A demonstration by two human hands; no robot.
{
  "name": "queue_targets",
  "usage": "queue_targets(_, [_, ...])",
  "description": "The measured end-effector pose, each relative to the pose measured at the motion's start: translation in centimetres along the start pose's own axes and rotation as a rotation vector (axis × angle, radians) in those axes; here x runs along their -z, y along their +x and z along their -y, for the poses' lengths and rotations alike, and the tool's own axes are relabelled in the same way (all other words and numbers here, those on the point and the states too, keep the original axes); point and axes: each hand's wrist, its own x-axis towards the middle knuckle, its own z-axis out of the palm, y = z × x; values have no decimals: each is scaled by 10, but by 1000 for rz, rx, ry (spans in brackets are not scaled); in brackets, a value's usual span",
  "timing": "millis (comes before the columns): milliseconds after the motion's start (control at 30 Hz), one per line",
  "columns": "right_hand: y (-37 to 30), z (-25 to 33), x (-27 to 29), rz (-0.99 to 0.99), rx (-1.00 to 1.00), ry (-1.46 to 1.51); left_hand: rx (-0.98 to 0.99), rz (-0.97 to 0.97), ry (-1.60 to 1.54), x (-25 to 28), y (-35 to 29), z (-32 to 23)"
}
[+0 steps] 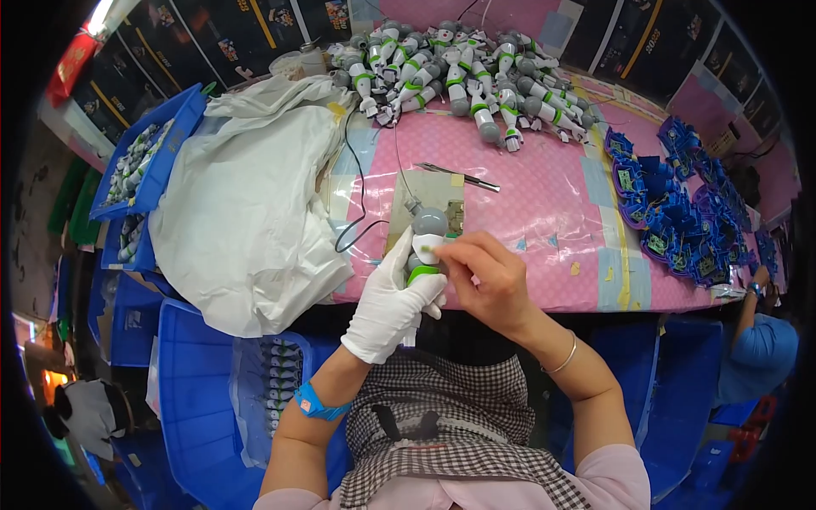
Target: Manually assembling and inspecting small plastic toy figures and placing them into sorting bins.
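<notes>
My left hand (382,310), in a white glove, is closed round a grey, white and green toy part (430,222). The part has a round grey end pointing away from me, and my gloved fingers hide some of its lower half. My bare right hand (491,280) reaches in from the right, thumb and forefinger pinched close to the part's white section. Something small and pale green shows blurred at those fingertips; I cannot make out what it is. Beneath the part lies a flat greyish plate (408,191), and dark tweezers (463,176) rest across its far side.
Similar toy parts (459,72) are heaped at the table's back. Blue plastic pieces (671,200) cover the right end. White sheeting (246,195) is piled at the left, beside a blue bin (189,127) of parts. A black cable (361,195) curves nearby. Another person (756,357) is at far right.
</notes>
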Motion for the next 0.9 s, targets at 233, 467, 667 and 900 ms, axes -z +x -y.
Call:
queue_targets(233, [3, -7, 2, -29, 38, -63, -5, 13, 2, -3, 0, -1])
queue_targets(467, [3, -10, 5, -12, -20, -4, -14, -8, -38, -4, -2, 0])
queue_targets(667, [3, -10, -1, -35, -25, 49, 69, -5, -171, 2, -4, 1])
queue_targets(900, [4, -9, -4, -5, -49, 84, 156, 54, -446, 18, 1, 6])
